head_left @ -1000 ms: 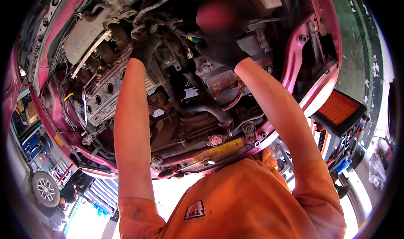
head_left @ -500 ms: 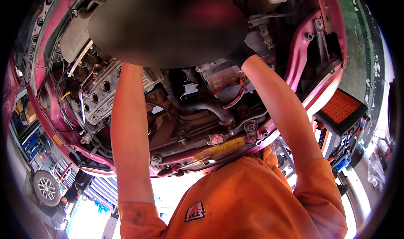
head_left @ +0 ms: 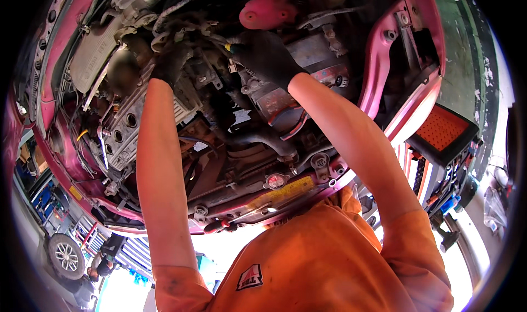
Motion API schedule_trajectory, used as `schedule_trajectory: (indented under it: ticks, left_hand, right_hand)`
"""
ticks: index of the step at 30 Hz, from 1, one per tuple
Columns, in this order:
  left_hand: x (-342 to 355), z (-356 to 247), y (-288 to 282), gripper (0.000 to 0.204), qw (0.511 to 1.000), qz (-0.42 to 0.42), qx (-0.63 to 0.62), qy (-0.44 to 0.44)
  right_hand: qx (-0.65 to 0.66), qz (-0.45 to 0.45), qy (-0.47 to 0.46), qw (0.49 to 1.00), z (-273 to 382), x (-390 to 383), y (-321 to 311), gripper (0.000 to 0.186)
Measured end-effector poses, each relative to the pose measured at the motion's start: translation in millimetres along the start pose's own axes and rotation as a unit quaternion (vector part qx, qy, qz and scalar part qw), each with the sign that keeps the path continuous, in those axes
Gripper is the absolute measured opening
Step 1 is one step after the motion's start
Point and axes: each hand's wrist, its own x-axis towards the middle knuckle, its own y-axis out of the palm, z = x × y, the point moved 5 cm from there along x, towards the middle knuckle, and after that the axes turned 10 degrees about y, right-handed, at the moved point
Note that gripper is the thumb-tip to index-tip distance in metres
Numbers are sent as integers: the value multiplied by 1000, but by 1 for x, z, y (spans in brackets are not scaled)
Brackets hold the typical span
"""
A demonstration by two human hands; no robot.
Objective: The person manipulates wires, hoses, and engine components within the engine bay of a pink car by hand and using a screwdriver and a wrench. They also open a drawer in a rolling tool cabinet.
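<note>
My left hand [head_left: 172, 63], in a black glove, reaches in beside the valve cover [head_left: 118, 133]. Its fingers curl down among metal brackets and pipes at the back of the engine, and what they grip is hidden. Across from it, my right hand [head_left: 267, 57], also gloved in black, is closed above the battery [head_left: 277, 100]. A slim tool with a yellow-green part [head_left: 228, 47] sticks out of its fingers toward the left hand; its exact kind is unclear. Behind the right hand sits a pink-red rounded panel [head_left: 267, 10].
The pink car body's fender edge [head_left: 379, 65] runs along the right. A radiator cap [head_left: 275, 181] and a thick hose [head_left: 266, 139] lie nearer me. A black-framed orange filter [head_left: 443, 133] rests at the right. A wheel [head_left: 67, 255] stands at the lower left.
A dark blur that covered both hands is gone, so they now show. Both forearms appear slightly farther left, and the whole view has shifted a little.
</note>
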Motion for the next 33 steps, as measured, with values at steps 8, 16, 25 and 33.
schedule_trajectory:
  ticks: [8, 16, 25, 33]
  left_hand:
    - [4, -2, 7, 74, 1000, -7, -20, 18]
    - [23, 18, -38, 77, 981, -23, 140, 131]
    - [5, 4, 0, 70, 996, -59, 41, 44]
    - [13, 11, -19, 67, 998, -58, -18, 8]
  right_hand:
    - [-78, -31, -83, 993, -8, 1, 5, 14]
    - [30, -31, -50, 998, 3, 11, 11, 14]
    - [218, 85, 74, 969, -24, 9, 17, 17]
    - [-12, 37, -177, 983, -4, 8, 8, 8]
